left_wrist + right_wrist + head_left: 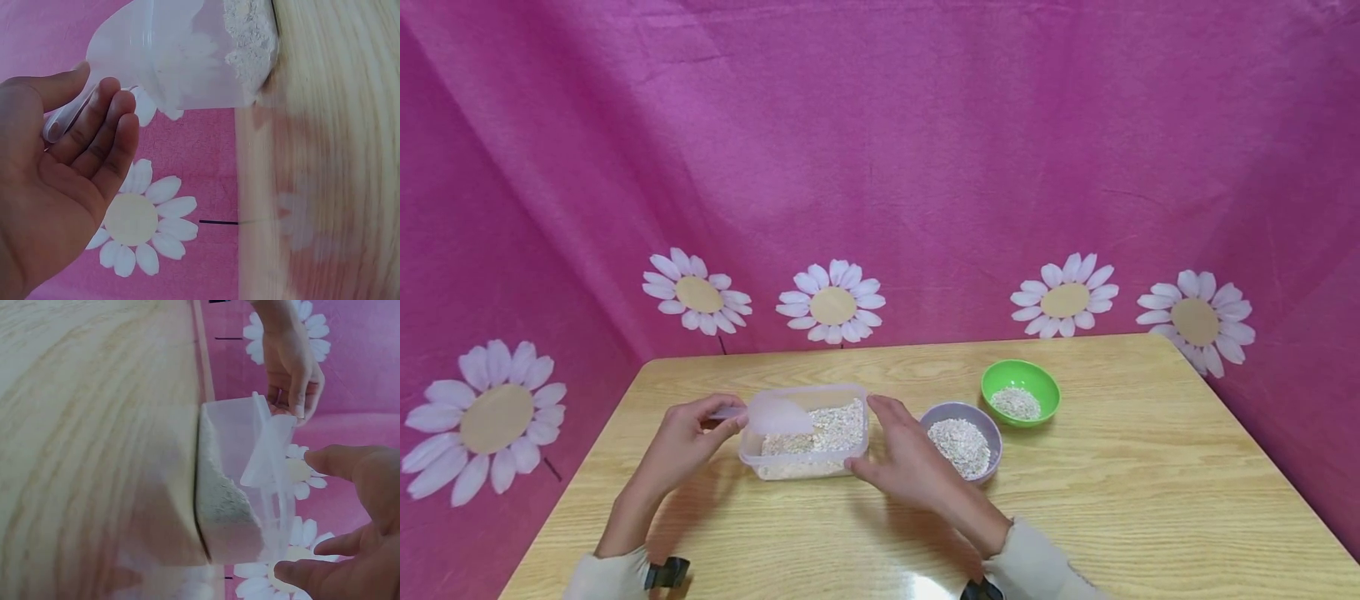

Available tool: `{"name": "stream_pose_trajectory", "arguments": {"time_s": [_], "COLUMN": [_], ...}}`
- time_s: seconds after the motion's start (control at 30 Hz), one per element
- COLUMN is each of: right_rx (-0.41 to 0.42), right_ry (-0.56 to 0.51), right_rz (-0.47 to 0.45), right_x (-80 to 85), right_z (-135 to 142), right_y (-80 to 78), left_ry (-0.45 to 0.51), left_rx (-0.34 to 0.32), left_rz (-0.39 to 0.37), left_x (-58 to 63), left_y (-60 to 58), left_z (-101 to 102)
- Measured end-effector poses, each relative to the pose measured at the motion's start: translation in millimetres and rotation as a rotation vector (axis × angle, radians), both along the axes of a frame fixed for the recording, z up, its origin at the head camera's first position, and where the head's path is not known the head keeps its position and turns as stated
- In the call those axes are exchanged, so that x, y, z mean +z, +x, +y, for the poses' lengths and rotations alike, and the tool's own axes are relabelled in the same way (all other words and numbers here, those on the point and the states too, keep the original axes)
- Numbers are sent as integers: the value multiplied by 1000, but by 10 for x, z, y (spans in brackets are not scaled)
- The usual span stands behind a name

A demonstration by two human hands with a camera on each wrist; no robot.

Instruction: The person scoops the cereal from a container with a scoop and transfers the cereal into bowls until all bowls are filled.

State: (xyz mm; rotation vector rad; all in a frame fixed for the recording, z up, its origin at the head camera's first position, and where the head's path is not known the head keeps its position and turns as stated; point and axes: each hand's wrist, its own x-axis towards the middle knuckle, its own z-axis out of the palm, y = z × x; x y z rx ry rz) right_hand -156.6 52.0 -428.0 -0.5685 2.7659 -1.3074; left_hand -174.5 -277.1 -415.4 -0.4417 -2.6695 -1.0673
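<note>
A clear plastic tub of pale oat-like flakes sits on the wooden table. My left hand pinches the handle of a translucent scoop between thumb and fingers. The scoop's bowl tilts down into the tub's left half, as the right wrist view also shows. In the left wrist view, the left hand has its other fingers bent loosely below the handle. My right hand is at the tub's right end, thumb and fingers spread apart with the fingertips right by the rim.
To the right of the tub stands a purple bowl heaped with flakes, partly behind my right hand. Farther back is a green bowl with a smaller heap. Pink flowered cloth hangs behind the wooden table.
</note>
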Motion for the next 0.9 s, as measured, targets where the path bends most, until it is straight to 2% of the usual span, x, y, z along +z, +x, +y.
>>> {"name": "stream_pose_trajectory", "arguments": {"time_s": [0.27, 0.53, 0.77, 0.9], "right_rx": [18, 8, 4, 5], "right_ry": [-13, -30, -14, -11], "right_rz": [-5, 9, -27, -20], "right_x": [-89, -179, -212, -215], "right_z": [-76, -122, -123, -122], "right_y": [-8, -14, -29, -39], "left_ry": [-64, -167, -180, -160], "left_rx": [-35, -124, -137, -171], "left_rz": [-15, 1, -8, -20], "left_x": [-5, -23, 3, 14], "left_y": [-37, -76, -52, -62], "left_z": [3, 81, 121, 165]}}
